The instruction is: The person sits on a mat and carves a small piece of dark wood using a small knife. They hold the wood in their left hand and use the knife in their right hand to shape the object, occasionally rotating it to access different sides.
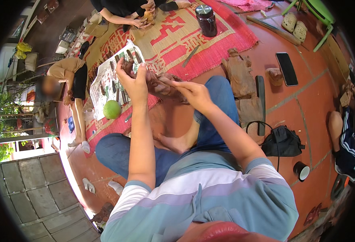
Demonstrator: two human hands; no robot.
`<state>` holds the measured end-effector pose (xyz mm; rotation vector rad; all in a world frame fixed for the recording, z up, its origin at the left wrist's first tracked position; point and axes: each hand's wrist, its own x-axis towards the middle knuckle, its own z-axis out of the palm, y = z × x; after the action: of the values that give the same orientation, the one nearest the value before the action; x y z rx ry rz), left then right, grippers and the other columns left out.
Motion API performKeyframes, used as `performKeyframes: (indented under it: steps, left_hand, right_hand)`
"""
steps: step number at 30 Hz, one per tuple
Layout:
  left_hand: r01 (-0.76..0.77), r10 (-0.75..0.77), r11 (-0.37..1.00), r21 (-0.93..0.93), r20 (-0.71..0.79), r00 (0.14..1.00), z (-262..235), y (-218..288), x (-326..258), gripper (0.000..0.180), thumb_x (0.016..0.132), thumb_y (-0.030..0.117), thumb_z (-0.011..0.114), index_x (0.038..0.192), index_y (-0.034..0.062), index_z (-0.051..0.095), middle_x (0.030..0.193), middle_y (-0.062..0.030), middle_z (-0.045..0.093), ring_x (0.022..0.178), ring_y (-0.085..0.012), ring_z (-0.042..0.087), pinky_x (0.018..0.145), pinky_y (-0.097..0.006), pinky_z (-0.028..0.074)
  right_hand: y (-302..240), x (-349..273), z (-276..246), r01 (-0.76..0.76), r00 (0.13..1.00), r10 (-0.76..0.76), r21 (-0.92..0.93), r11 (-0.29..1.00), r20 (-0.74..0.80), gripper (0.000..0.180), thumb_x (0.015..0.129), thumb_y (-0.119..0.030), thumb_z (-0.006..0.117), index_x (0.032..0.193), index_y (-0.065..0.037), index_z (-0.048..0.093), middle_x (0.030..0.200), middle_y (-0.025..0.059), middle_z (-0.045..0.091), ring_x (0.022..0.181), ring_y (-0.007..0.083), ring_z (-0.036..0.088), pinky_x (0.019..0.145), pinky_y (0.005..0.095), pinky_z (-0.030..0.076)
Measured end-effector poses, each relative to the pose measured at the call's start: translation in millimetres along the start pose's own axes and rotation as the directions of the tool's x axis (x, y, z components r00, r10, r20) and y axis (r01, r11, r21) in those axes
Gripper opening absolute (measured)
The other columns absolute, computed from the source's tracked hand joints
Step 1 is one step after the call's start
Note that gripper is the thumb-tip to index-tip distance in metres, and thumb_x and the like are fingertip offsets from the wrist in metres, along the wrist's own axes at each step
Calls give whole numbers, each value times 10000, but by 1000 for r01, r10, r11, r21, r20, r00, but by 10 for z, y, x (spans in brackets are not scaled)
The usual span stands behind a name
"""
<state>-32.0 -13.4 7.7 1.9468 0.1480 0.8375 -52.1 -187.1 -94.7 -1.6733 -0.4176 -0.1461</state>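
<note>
Brown carving (158, 86) slants, long axis far-left to near-right. Left hand (135, 84) clamped round far end; right hand (196, 94) touching nearer half, fingers bunched, grip unclear.

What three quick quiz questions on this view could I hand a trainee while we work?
1. True or false: the black phone lies on the patterned mat.
2. Pick one: the round green fruit sits
A. by the mug
B. beside the white sheet
C. under the green chair
3. Which of the wearer's hands is nearer the fruit, and what does it hold?

Key:
1. False; it lies on the floor tiles.
2. B.
3. The left hand; it holds the brown carved piece.
</note>
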Motion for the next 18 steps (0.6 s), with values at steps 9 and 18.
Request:
performKeyframes:
  steps: [9,18]
  left_hand:
    - [9,-10,999,-50,-26,1000,-113,-4,-109,613,793,187,695,1292,8,388,1193,-141,498,1082,-211,491,944,-343,367]
    - [-56,57,998,-42,16,998,-59,181,-315,654,765,162,709,1309,13,380,1188,-156,469,1071,-238,508,947,-362,380]
  right_hand:
    - [-222,130,-122,40,999,-40,-12,999,-7,221,876,-139,624,1083,-85,681,875,105,703,778,109,668,685,267,516]
    - [53,-168,-13,211,975,-219,-162,964,-32,228,821,-100,667,1043,-131,706,809,106,665,684,242,638,604,302,496]
